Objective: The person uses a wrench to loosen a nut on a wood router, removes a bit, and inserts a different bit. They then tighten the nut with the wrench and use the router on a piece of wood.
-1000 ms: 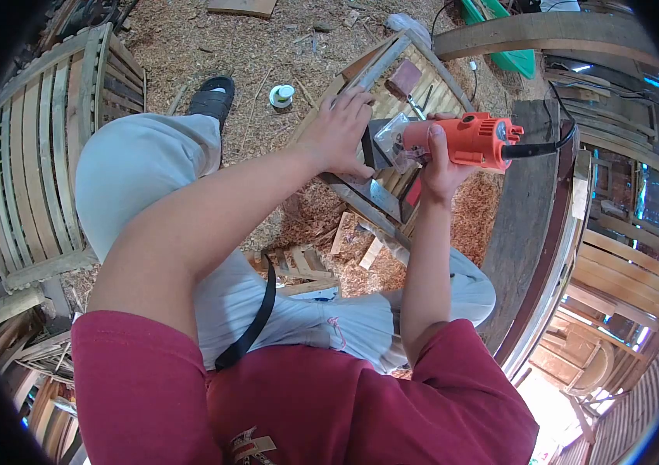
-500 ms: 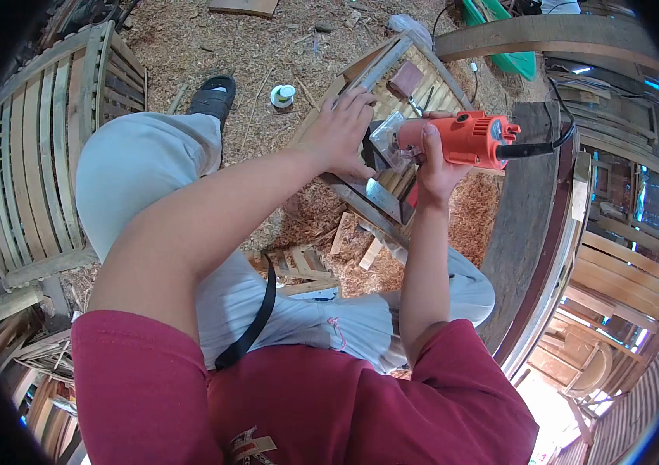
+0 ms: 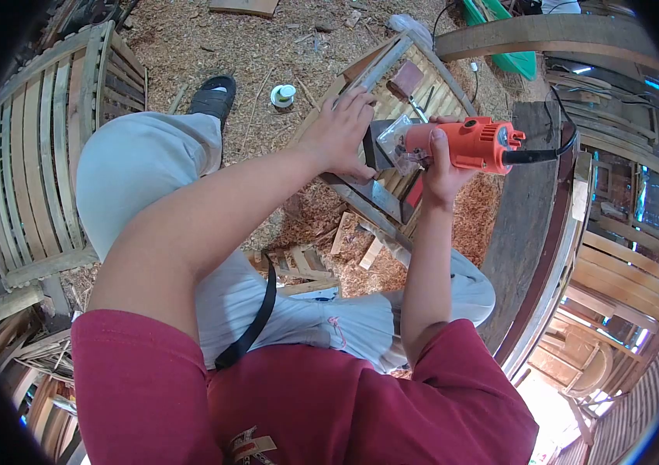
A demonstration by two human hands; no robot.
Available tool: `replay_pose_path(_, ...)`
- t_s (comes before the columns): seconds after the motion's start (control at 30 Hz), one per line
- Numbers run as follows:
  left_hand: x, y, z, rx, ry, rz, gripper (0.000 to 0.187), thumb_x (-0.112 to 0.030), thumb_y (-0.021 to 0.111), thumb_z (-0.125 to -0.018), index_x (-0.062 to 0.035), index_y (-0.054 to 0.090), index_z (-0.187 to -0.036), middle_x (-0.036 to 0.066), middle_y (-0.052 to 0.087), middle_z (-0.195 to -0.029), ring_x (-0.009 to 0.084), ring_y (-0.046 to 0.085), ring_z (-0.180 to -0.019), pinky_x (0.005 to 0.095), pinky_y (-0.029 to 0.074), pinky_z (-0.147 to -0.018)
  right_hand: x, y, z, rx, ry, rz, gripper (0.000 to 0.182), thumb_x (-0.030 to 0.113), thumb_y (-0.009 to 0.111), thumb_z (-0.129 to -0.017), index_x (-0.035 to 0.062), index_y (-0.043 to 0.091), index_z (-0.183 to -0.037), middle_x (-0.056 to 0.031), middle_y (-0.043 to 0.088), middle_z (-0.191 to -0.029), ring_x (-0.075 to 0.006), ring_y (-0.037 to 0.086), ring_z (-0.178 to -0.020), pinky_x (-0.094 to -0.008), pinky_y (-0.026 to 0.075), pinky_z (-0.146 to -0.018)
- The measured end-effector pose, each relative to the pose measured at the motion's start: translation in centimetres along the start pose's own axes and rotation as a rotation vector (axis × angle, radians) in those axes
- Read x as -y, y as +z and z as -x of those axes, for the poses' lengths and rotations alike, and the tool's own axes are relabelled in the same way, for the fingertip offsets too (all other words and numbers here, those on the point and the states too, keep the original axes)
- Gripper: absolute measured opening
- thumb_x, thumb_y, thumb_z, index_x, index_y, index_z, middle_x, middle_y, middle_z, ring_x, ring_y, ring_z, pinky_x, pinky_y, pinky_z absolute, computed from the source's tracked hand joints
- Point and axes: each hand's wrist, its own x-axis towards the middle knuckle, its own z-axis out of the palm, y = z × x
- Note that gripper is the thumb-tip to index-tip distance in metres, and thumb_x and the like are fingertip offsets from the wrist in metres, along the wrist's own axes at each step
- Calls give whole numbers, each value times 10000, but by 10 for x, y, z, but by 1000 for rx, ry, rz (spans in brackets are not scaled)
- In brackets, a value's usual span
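My right hand (image 3: 446,164) is wrapped round an orange power tool (image 3: 473,145) with a clear plastic base (image 3: 396,145) and a black cord. The tool lies sideways over a slatted wooden piece (image 3: 442,85). My left hand (image 3: 339,133) presses on a dark flat piece (image 3: 370,147) at the near corner of the slatted piece, fingers spread and thumb toward the tool base. A reddish-brown block (image 3: 405,79) rests on the slats beyond the tool. Something red (image 3: 415,192) shows beneath my right wrist.
A slatted wooden crate (image 3: 39,159) stands at the left. A small white and green container (image 3: 283,96) sits on the shavings-covered ground, near my sandalled foot. At right lies a long grey plank (image 3: 523,209); a green basin (image 3: 512,63) is at the back.
My right hand has moved slightly to the right with the orange tool, away from my left hand. More of the grey surface beside my left hand shows. My left hand has hardly moved.
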Motion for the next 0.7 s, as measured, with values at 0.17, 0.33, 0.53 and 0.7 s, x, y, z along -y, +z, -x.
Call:
replay_pose_path(0.17, -1, -3, 1, 6, 1, 20, 1041, -574, 915, -581, -2, 506, -1349, 158, 430, -1555, 356, 275, -1561, 531, 240, -1253, -2, -2, 2, -27, 10, 9, 664, 4, 759, -882, 27, 391, -1435, -182, 671, -1165, -286, 701, -1043, -447, 585, -947)
replay_pose_path(0.33, 0, -1, 0, -10, 9, 17, 1034, -570, 914, -581, 1, 511, -1342, 158, 437, -1547, 358, 284, -1557, 532, 246, -1247, 4, 4, 0, -29, 11, -5, 615, 17, 776, -876, 18, 431, -1385, -162, 679, -1144, -260, 694, -1036, -421, 575, -947)
replay_pose_path(0.53, 0, 0, 1, -24, 14, 0, 1053, -558, 919, -575, 2, 499, -1361, 158, 436, -1545, 352, 283, -1557, 531, 249, -1244, 6, 12, -3, -24, 17, -34, 526, 34, 809, -867, 5, 503, -1294, -131, 695, -1105, -209, 689, -1006, -368, 561, -939)
replay_pose_path(0.7, 0, 0, 0, -16, 4, 11, 1073, -542, 925, -570, 2, 486, -1384, 154, 432, -1546, 348, 279, -1560, 529, 248, -1249, 17, 26, -3, -24, 40, -50, 527, 37, 814, -865, 6, 508, -1293, -126, 695, -1114, -197, 688, -1000, -353, 566, -922)
